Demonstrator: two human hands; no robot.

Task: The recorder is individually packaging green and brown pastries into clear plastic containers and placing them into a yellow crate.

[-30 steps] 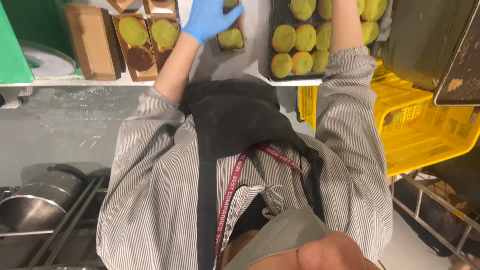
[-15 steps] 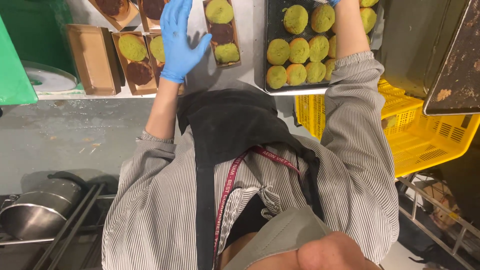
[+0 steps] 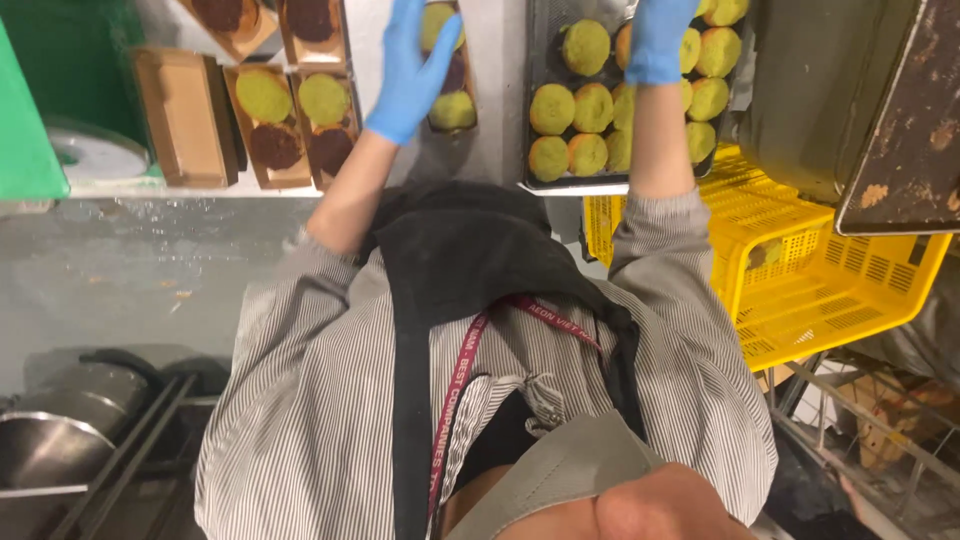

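Green cakes (image 3: 585,100) in rows on a dark tray (image 3: 540,60), at the counter's edge. Right hand (image 3: 658,38), blue-gloved, down on the cakes in the tray's middle rows, fingers curled over one; whether gripping or only touching, cannot tell. Left of the tray, past a bare strip of counter (image 3: 495,120), a brown paper box (image 3: 450,70) with two green cakes and a dark one between. Left hand (image 3: 408,75), also blue-gloved, flat and spread, fingers loose, holding nothing, hovering over that box's left side. Further left of the tray, two more boxes (image 3: 295,125) side by side, each with a green cake above a dark one; beyond them an empty box (image 3: 185,115). Above these, two boxes with dark cakes (image 3: 265,15), cut by the frame's top. Far left of the tray, a green board (image 3: 30,110) and a white roll of tape (image 3: 95,150). Right of the tray, a yellow crate (image 3: 800,270) below counter level, and over it a grey metal bin (image 3: 820,90) with a stained baking sheet (image 3: 900,130). Below the tray, toward the camera: striped shirt (image 3: 300,400), black apron (image 3: 450,260), red lanyard (image 3: 460,390). Lower left, steel bowls (image 3: 60,440) on a rack.
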